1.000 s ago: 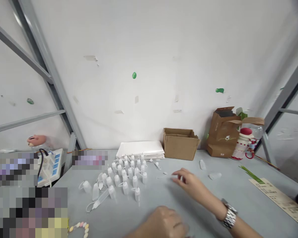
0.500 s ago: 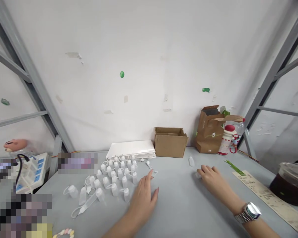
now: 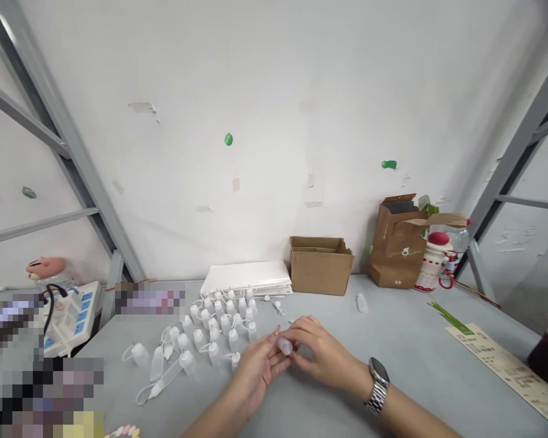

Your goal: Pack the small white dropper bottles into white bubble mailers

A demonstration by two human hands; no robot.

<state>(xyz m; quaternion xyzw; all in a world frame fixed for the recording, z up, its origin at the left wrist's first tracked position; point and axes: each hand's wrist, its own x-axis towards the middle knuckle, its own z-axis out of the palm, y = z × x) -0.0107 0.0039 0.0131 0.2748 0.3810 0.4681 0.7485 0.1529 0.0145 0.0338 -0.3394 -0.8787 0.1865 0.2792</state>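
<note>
Small bottle point(image 3: 284, 347) is sitting between left hand point(image 3: 258, 371) and right hand point(image 3: 323, 351)

The small bottle is appearing as a short piece of frosted, nearly colourless plastic, letting a pale greyish light through. Its rounded end is facing the viewer, while fingers are covering the rest, so whether it is wearing a cap cannot be told. It is lying just above the near middle of the table point(image 3: 393, 359), to the right of the standing bottles point(image 3: 214, 354).

The left hand is turning its palm up, and its grip is curling part way around the small bottle from the left. The right hand is reaching over from the right, its grip bending with thumb and fingers close about the same piece; a watch point(image 3: 378, 384) is circling that wrist.

The standing bottles are showing the same milky plastic, with white caps and thin looped straps. A capped bottle point(image 3: 168, 372) is lying on its side at the near left of the group, its strap looping out. A loose bottle point(image 3: 362, 303) is lying alone on the right, near the cardboard box point(image 3: 322, 274), looking clear and blunt-ended.
</note>
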